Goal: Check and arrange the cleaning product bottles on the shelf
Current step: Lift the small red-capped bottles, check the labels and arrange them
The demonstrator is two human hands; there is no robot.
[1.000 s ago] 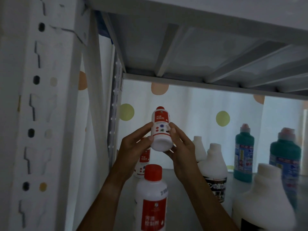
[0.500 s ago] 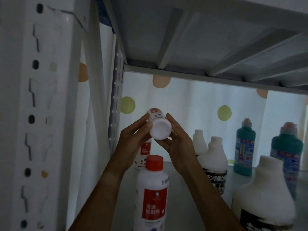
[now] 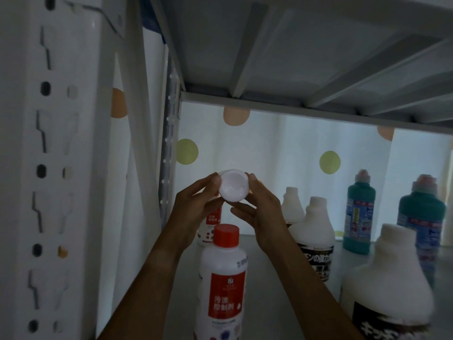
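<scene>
Fingertips of both hands pinching small white bottle (image 3: 233,188), tipped so round base faces camera, cap end pointing away toward back of shelf. Left hand (image 3: 196,207) gripping left side of base with thumb and fingers; right hand (image 3: 259,212) curled round right side and underneath. Bottle held up in air above left part of shelf board (image 3: 269,271), touching nothing else.

Directly below hands: upright white bottle with red cap (image 3: 224,283), red label, near front-left of shelf board. Behind it, mostly hidden by left hand, another red-label bottle (image 3: 210,229) close to left rear upright. Right of hands: two white spray-type bottles without triggers (image 3: 315,231), dark labels, one behind other. Large white bottle (image 3: 384,285) at front-right corner, blurred. Two teal bottles (image 3: 358,214) toward back-right edge, upright. Upper shelf underside (image 3: 294,57) overhead. Dotted curtain (image 3: 282,155) behind rear edge. Perforated white post (image 3: 49,168) at far left.
</scene>
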